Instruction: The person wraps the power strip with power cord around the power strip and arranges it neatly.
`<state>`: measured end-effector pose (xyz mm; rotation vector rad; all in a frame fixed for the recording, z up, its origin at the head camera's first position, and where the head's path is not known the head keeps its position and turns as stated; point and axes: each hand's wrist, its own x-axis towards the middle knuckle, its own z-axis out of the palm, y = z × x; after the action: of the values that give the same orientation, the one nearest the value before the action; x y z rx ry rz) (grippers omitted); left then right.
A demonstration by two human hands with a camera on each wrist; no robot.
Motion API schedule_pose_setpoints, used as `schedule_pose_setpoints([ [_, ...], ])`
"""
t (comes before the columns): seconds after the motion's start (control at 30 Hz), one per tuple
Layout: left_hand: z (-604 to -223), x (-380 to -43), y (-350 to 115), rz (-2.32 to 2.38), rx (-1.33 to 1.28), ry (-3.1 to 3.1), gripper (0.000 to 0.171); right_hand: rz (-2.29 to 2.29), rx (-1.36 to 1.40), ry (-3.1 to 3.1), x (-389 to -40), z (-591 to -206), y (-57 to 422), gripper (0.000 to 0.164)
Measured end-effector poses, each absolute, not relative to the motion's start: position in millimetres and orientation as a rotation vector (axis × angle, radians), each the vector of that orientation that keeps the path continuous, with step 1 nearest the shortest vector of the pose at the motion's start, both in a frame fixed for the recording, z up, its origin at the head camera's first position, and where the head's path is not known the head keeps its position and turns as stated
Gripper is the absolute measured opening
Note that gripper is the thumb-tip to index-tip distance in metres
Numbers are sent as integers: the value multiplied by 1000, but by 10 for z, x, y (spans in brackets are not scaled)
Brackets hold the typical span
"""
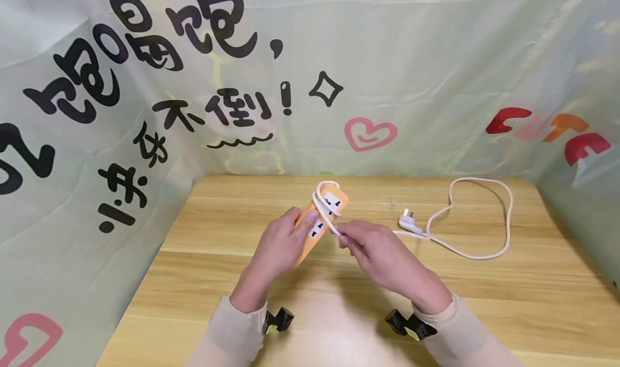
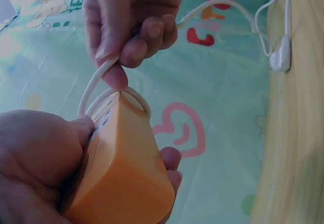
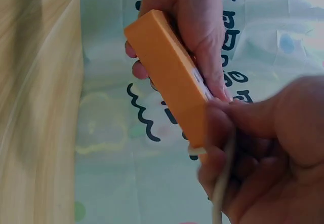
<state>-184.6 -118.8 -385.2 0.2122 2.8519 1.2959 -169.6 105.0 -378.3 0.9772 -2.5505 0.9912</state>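
An orange power strip (image 1: 307, 248) with white socket panels is gripped in my left hand (image 1: 283, 239), thumb across its face and fingers behind it. White cord (image 1: 321, 205) loops around the strip's far end, crossing the socket face. My right hand (image 1: 380, 254) pinches the cord between thumb and fingers just right of the strip. In the left wrist view the pinched cord (image 2: 91, 88) bends up from the strip's end into the fingers. The right wrist view shows the strip's plain orange side (image 3: 169, 84) tilted, its lower end partly hidden behind my right hand.
A white plug (image 1: 410, 224) with metal prongs lies on the wooden table (image 1: 203, 281) to the right. Beyond it the loose cord (image 1: 509, 216) spreads in a wide loop. Printed fabric (image 1: 426, 60) hangs behind the table and along both sides.
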Motion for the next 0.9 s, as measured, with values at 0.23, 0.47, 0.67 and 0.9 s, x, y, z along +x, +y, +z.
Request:
schedule_pose_setpoints([
  [0.23, -3806, -1853, -1274, 1553, 288, 2641, 36, 984, 861, -2626, -1713, -3758, 1099, 9],
  [0.47, -3753, -1880, -1388, 1663, 397, 2512, 29, 947, 528, -2671, -1760, -3727, 1165, 37],
  [0.67, -3733, -1922, -1461, 1754, 380, 2446, 29, 1071, 601, -2640, -1806, -3708, 1240, 16],
  [0.9, -3752, -1912, -1554, 1931, 476, 2240, 30, 1178, 646, -2738, -1836, -3685, 1292, 16],
])
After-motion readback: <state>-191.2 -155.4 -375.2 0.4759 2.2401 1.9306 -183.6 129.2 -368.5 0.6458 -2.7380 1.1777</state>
